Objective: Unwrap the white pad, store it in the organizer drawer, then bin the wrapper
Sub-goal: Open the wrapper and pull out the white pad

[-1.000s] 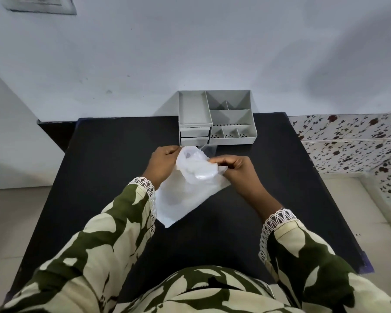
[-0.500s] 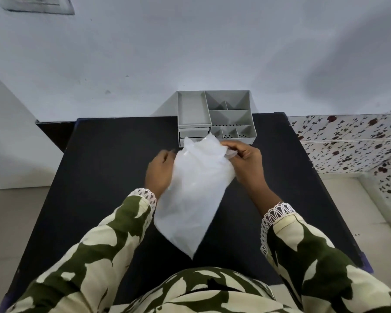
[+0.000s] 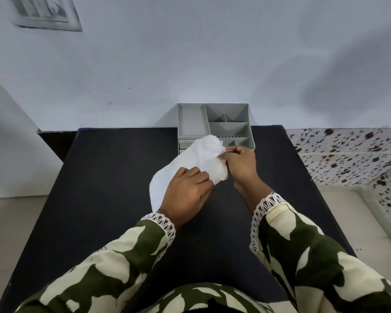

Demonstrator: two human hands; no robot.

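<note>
1. Head view, overall layout: a black bench [image 3: 113, 199] is seen from above, set against a pale wall [image 3: 190, 53], with a flower-patterned tiled surface [image 3: 348, 154] to its right.
2. Head view, organizer: a grey organizer [image 3: 191, 123] is placed at the far edge of the bench, against the wall. Several open compartments are visible on top. Its drawer fronts at the lower left are largely hidden behind the white material, so their state cannot be told.
3. Head view, task item: a white pad [image 3: 209, 152], partly in its thin wrapper, is held above the bench, just in front of the organizer. The crumpled upper end overlaps the organizer's front edge in the picture; the smoother lower end [image 3: 160, 188] extends down and to the left. The boundary between pad and wrapper cannot be told.
4. Head view, left hand [image 3: 186, 193]: the fingers are closed on the lower middle of the white material, with the back of the hand facing the camera.
5. Head view, right hand [image 3: 240, 164]: the upper right edge of the white material is pinched between thumb and fingertips.
6. Head view, sleeves: both forearms are covered by green-and-cream patterned sleeves [image 3: 303, 256] with white lace cuffs.
</note>
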